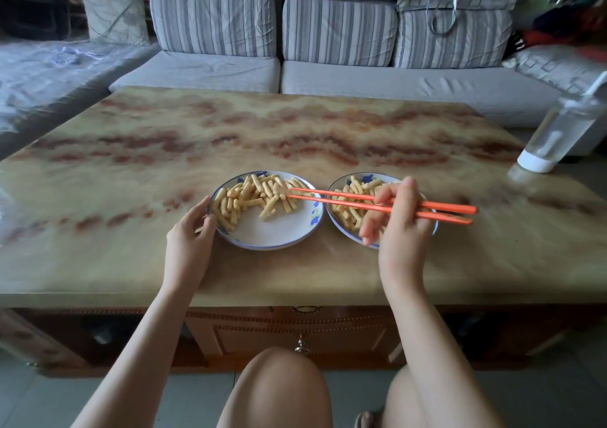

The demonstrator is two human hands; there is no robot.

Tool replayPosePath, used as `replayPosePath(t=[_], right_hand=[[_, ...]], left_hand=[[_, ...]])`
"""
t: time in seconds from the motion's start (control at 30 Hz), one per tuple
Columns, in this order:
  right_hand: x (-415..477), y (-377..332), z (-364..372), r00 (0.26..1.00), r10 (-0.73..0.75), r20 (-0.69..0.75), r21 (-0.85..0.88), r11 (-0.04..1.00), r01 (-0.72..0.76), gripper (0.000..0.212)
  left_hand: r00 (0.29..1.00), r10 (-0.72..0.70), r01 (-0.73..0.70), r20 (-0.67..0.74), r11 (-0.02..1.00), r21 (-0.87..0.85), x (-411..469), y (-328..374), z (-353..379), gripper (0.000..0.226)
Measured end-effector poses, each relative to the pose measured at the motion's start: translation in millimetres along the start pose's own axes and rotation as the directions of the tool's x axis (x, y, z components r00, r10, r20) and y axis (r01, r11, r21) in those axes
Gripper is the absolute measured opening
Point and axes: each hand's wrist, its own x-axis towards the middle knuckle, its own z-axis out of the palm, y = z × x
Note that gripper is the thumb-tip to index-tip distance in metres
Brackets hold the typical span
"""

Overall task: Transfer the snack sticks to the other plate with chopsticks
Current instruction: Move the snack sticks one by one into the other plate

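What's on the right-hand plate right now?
Snack sticks lie on the right plate, mostly its far and left part. The right hand and orange chopsticks cover the near right side, so what lies there cannot be seen.

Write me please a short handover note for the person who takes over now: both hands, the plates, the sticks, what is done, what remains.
Left hand: holds the left rim of the left plate, steadying it.
Right hand: holds the orange chopsticks over the right plate; their tips are at the pile in the left plate. Whether a stick is clamped cannot be seen.
Snack sticks: many in the left plate, whose near half is bare; more in the right plate.
Done: the transfer seems part way, as both plates hold sticks.
Left: move the rest; one picture does not show which way.
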Motion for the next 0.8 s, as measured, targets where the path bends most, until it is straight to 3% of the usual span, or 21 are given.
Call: replayPosePath(t=[0.33, 0.57, 0.8], right_hand=[[25, -9, -47, 0.957, -0.108, -0.268, -0.073, 0.993, 0.092, 0.039], [27, -5, -57, 0.964, -0.113, -0.243, -0.154, 0.985, 0.077, 0.041], [23, -15, -52, 0.969, -0.078, -0.235, -0.017, 0.997, 0.076, 0.037]], left_hand=[[1.0, 0.002, -0.002, 0.0, 1.0, 0.005, -1, 0, 0, 0.039], [1.0, 0.014, -0.014, 0.0, 1.0, 0.015, -1, 0, 0, 0.038], [1.0, 0.015, -0.015, 0.006, 1.0, 0.015, -1, 2, -1, 0.039]])
